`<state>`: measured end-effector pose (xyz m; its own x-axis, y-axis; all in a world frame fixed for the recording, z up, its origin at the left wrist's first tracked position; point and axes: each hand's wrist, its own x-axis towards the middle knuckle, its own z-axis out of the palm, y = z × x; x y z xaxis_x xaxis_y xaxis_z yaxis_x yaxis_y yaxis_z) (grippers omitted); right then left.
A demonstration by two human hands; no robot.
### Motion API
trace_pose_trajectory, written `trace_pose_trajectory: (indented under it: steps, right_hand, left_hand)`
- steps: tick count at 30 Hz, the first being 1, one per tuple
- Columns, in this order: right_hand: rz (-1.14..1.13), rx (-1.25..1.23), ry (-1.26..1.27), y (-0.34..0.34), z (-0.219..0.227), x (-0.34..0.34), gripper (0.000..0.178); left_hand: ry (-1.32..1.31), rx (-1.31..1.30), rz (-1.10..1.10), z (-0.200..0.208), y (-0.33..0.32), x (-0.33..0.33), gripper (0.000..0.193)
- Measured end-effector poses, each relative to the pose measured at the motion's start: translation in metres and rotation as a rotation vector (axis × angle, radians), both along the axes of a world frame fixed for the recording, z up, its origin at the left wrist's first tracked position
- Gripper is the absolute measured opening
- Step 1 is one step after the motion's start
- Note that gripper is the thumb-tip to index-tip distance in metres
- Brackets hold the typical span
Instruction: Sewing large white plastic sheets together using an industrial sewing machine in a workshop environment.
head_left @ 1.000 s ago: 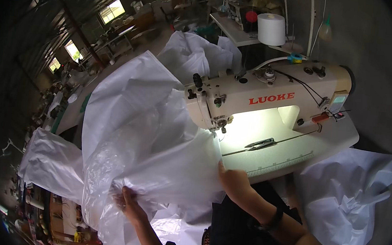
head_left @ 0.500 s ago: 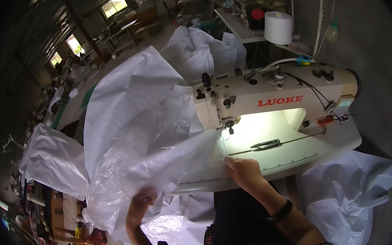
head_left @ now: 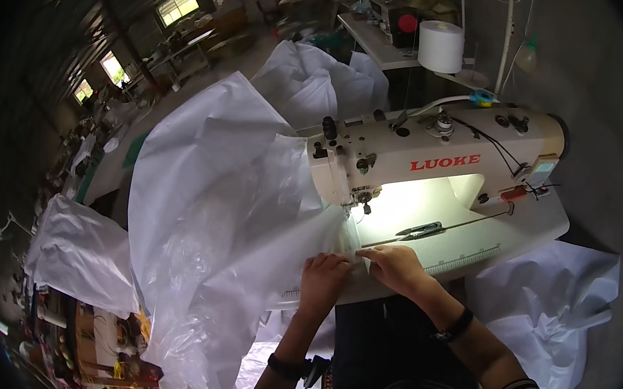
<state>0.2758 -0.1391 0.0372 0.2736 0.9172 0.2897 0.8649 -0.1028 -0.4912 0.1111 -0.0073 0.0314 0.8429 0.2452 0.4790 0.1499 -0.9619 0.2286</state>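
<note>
A large white sheet (head_left: 206, 162), glossy and partly see-through, drapes over the left side of the sewing machine (head_left: 515, 143). Its edge runs under the lit needle area, where the presser foot is hard to make out. My right hand (head_left: 394, 268) pinches the sheet's edge just in front of the needle. Close beside it on the left, my left hand (head_left: 325, 274) has its fingers drawn together on the same sheet near the bed's front edge. Thread snips (head_left: 420, 230) lie on the machine bed, right of the needle.
More white sheeting (head_left: 548, 307) hangs at the right, and another piece (head_left: 81, 255) lies at the left. Behind the machine, a white thread cone (head_left: 440, 47) stands by a small table (head_left: 386, 46). A cluttered workshop stretches away at the far left.
My left hand has moved up and right from the sheet's lower part to beside my right hand. The sheet now lies smoother across the front; my right hand has barely shifted.
</note>
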Motion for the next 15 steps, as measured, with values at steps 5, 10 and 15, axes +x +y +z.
trace_pose_trajectory:
  steps: [5,10,15]
  right_hand:
    - [-0.027,-0.085,0.045,0.000,0.003,0.008,0.028]
    - [-0.007,0.026,0.041,0.001,0.001,0.007,0.029]
    - [0.097,0.121,-0.114,0.007,-0.012,0.013,0.019]
  left_hand:
    - [0.064,-0.195,0.119,-0.011,0.018,0.033,0.014]
    - [0.007,-0.355,0.204,-0.012,0.023,0.043,0.020]
    - [0.020,-0.388,0.217,-0.014,0.027,0.043,0.020]
